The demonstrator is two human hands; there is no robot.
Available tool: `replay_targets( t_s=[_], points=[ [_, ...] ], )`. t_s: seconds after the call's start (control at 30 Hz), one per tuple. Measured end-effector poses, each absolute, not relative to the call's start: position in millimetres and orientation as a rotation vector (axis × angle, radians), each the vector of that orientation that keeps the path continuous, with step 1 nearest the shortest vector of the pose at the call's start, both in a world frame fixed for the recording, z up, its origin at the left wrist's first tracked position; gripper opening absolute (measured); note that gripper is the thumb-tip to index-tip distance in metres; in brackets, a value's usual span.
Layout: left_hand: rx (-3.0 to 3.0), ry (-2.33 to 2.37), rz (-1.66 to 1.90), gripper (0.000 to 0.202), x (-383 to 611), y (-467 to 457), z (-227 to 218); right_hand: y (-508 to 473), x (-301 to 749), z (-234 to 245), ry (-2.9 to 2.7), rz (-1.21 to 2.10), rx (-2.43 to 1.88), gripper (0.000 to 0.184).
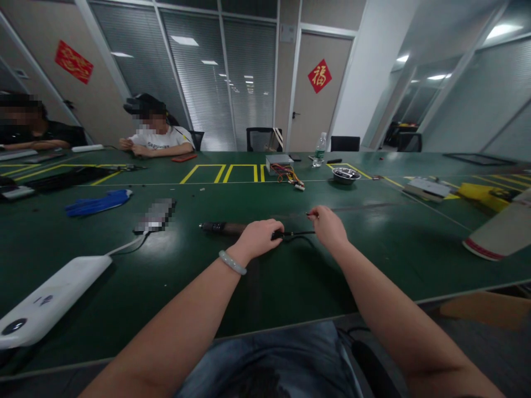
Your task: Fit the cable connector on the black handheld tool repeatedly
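My left hand (260, 239) is closed around the rear part of an electric screwdriver (229, 228), which lies low over the green table. The tool's dark body ends at the left in a black collar with a small metal tip. From its right end a black cable (302, 232) leads to my right hand (329, 228). That hand is closed in a pinch, held slightly above the tabletop. The cable passes at its fingers, and a tiny dark end shows past the fingertips. The palm side of the right hand is hidden.
A phone (155, 214) is wired to a white power bank (58, 298) at left, near a blue glove-like item (98, 203). Farther back are a metal box with wires (280, 163), a steel bowl (345, 175) and a bottle (319, 150). Two people sit across the table.
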State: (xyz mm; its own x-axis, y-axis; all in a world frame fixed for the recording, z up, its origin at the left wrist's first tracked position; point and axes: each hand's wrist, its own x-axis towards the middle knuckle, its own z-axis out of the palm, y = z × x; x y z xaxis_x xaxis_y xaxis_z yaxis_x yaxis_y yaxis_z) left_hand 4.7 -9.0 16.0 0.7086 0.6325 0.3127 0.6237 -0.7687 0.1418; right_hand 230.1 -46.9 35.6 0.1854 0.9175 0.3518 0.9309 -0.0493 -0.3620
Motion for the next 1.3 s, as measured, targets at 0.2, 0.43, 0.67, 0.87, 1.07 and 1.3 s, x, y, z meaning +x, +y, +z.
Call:
replay_targets(
  t_s=[0.2,0.43,0.67,0.87,1.07,1.3],
  points=[
    [2.897,1.105,0.589,0.019,7,-13,18,-14,208,56,-1.882,-0.041,-1.786,0.014],
    [2.958,1.047,0.585,0.013,14,-16,17,-18,225,28,-1.890,0.227,-1.791,0.014],
    [2.887,1.042,0.674,0.014,15,-16,11,-26,237,22,-2.136,0.467,-1.705,0.012],
    [2.845,1.044,0.695,0.014,12,-17,11,-33,221,30,-2.331,0.267,-1.716,0.011],
    [2.830,1.100,0.651,0.015,13,-18,12,-39,209,29,-2.329,0.220,-1.723,0.011],
    [2.835,1.053,0.691,0.012,13,-14,8,-39,204,26,-2.297,0.241,-1.731,0.012]
  ],
)
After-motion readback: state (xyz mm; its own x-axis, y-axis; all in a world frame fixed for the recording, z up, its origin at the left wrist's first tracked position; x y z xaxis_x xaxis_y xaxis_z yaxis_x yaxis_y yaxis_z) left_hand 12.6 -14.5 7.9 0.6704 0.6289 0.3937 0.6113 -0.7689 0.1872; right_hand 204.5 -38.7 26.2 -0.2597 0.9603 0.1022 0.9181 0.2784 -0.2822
